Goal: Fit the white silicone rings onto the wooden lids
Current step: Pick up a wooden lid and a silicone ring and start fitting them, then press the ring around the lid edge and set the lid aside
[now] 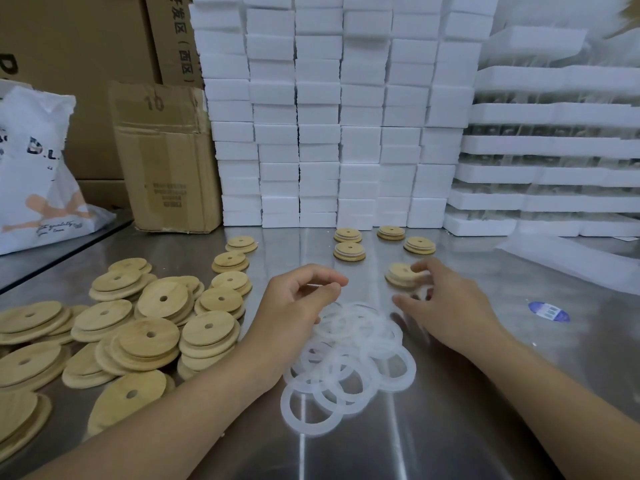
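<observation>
Steel bench [485,393] | L hand [294,306] pinches silicone ring [311,285]: soft, floppy, lt; take by band | R hand [446,306] grips wooden lid [398,271] rim

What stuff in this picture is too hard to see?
Head view, the only one:
- Left hand: a faint blurred streak between its curled fingertips; whether that is one of the silicone rings is unclear.
- Wooden lid by the right hand: fingers and motion blur hide whether it is gripped or ringed.
- Blue sticker: print too small.
- Lid pile: cut off by the left edge.
</observation>
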